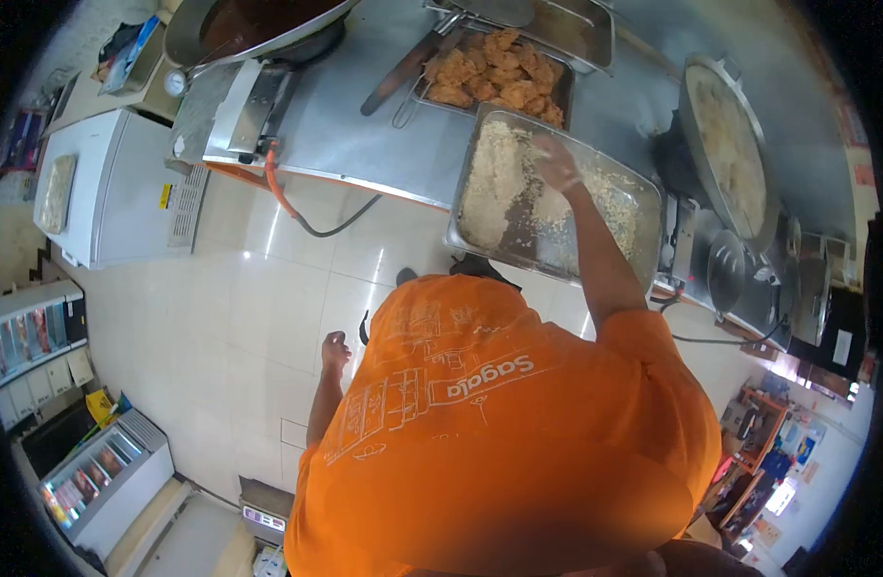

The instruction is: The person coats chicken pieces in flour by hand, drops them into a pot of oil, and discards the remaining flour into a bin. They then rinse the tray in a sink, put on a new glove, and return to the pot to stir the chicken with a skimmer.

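Observation:
My right hand [557, 165] is over the large metal tray [530, 258], smeared by motion; its fingers do not show clearly. Pale crumbly coating, like flour with small lumps [494, 159], fills much of the tray, heaped on the left, with a darker strip of bare bottom in the middle. Out to my left side, my left hand [336, 352] hangs above the floor, fingers loosely curled and a little apart, with nothing visible in it. Just beyond the tray, a smaller pan holds browned fried pieces [504, 77], which look like fried chicken.
A wide pan of dark liquid [259, 27] stands at the upper left, and a wok of pale frothy liquid [725, 144] at the right. A long-handled strainer [403, 72] lies by the fried pieces. An orange hose [280, 183] hangs off the counter's front edge. A white freezer [124, 192] stands left.

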`<action>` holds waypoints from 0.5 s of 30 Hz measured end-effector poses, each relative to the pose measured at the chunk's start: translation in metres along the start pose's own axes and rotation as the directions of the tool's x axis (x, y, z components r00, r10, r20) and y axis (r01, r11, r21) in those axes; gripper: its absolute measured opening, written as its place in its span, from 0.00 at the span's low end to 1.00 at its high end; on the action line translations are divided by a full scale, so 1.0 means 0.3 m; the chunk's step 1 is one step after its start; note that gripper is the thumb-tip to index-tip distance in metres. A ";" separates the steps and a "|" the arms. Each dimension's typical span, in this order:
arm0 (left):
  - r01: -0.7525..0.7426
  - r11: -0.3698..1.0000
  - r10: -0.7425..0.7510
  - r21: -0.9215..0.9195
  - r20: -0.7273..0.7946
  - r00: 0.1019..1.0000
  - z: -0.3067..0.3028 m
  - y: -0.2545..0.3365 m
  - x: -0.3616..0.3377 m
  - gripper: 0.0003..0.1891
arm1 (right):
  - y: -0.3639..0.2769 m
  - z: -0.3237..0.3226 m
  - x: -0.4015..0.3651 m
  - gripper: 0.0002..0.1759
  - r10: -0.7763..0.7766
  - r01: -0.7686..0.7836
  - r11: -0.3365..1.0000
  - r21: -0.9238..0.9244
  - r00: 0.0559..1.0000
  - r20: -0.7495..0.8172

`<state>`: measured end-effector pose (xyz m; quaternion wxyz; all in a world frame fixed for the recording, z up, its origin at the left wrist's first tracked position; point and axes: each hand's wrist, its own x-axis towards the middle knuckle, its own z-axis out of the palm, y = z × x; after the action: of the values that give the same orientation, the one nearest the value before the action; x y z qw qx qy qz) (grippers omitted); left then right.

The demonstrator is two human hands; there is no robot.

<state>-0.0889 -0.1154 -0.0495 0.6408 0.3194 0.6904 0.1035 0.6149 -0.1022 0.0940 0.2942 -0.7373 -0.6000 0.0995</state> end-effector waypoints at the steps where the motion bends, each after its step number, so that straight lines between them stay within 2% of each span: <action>1: -0.028 0.996 0.030 0.088 -0.025 0.999 0.037 0.101 -0.072 0.11 | -0.040 0.036 0.034 0.25 0.010 -0.018 0.989 0.144 0.998 0.059; 2: -0.053 0.983 0.062 0.174 -0.049 0.997 0.067 0.167 -0.107 0.11 | -0.086 0.069 0.069 0.26 0.020 -0.053 0.958 0.283 0.993 0.117; 3: -0.040 0.994 0.046 0.098 -0.053 0.998 0.070 0.191 -0.088 0.13 | -0.105 0.097 0.083 0.26 0.098 -0.165 0.936 0.310 0.971 0.219; 7: -0.120 0.971 0.135 0.207 -0.060 0.989 0.117 0.344 -0.128 0.15 | -0.236 -0.056 0.075 0.30 0.231 -0.252 0.968 0.013 0.906 0.356; 10: -0.154 0.967 0.168 0.203 -0.050 0.985 0.145 0.352 -0.145 0.15 | -0.175 -0.131 0.029 0.32 0.360 -0.301 0.933 -0.197 0.797 0.486; 12: -0.120 0.976 0.125 0.182 -0.017 0.992 0.144 0.297 -0.119 0.15 | -0.149 -0.178 0.017 0.34 0.449 -0.308 0.890 -0.335 0.710 0.542; 13: -0.105 0.980 0.106 0.171 0.002 0.994 0.140 0.255 -0.093 0.15 | -0.170 -0.199 0.026 0.34 0.477 -0.232 0.864 -0.447 0.658 0.582; 15: -0.141 0.974 0.135 0.180 0.044 0.990 0.111 0.133 -0.038 0.14 | -0.145 -0.171 -0.028 0.33 0.351 -0.202 0.926 -0.318 0.773 0.529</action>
<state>-0.0453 -0.1000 -0.0234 0.6111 0.4255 0.6628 0.0789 0.6023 -0.1217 0.1578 -0.0121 -0.7830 -0.5521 0.2862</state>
